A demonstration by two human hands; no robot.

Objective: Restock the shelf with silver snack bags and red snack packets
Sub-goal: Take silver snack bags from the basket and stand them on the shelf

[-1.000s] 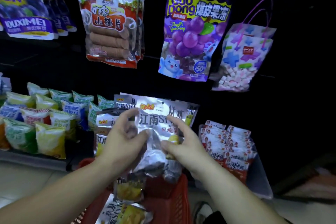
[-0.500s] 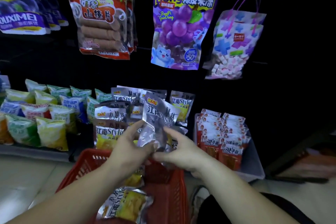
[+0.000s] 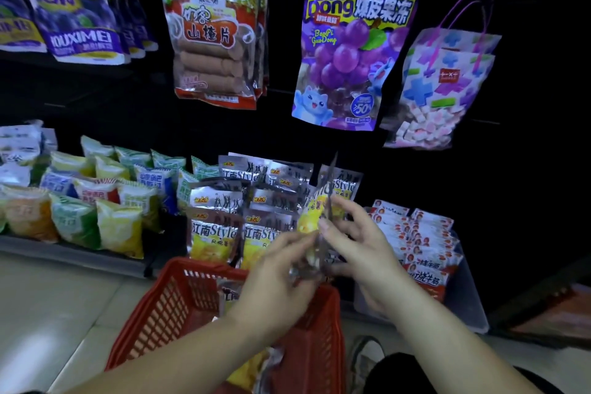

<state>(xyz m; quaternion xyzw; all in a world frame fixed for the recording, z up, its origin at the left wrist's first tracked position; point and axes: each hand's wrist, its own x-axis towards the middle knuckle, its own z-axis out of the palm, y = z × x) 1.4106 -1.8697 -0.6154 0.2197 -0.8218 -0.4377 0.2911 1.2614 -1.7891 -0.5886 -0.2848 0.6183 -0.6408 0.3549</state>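
Note:
A silver snack bag (image 3: pixel 315 217) with a yellow picture stands edge-on between my hands, just in front of the shelf's row of silver snack bags (image 3: pixel 224 227). My left hand (image 3: pixel 275 278) pinches its lower edge. My right hand (image 3: pixel 358 246) grips its right side with thumb and fingers. Red snack packets (image 3: pixel 422 243) stand stacked in a bin to the right. Below my arms sits a red basket (image 3: pixel 166 310) with more silver bags (image 3: pixel 249 371) inside.
Green, yellow and blue pillow packs (image 3: pixel 96 201) fill the shelf on the left. Above hang a hawthorn roll bag (image 3: pixel 211 29), a purple grape jelly bag (image 3: pixel 351 51) and a marshmallow tote (image 3: pixel 441 86). A shoe (image 3: pixel 364 361) shows on the floor by the basket.
The bag has turned from facing me to edge-on and shifted right toward the row's right end. Both hands went with it; the view tilted down and then back up.

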